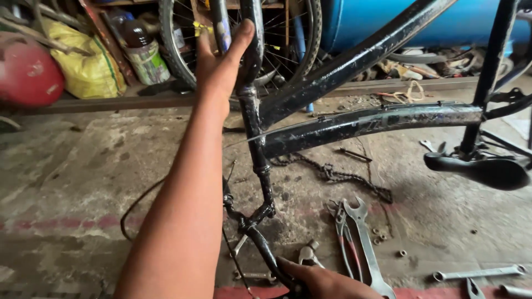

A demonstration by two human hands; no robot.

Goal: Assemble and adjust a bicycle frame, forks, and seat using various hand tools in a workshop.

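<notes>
While the left hand (221, 66) is gripping the upturned bike's fork (252, 50), the right hand (324, 282) is clamping its handlebar (266, 252) (chain (332, 176) already off, wrenches (360, 243) lying out).

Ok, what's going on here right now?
A person has a black bicycle frame turned upside down on a workshop floor. The left hand grips the fork by the front wheel; the right hand holds the handlebar at floor level. Wrenches and a loose chain lie nearby.

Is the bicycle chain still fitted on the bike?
No, the chain lies loose on the concrete floor beneath the black frame.
</notes>
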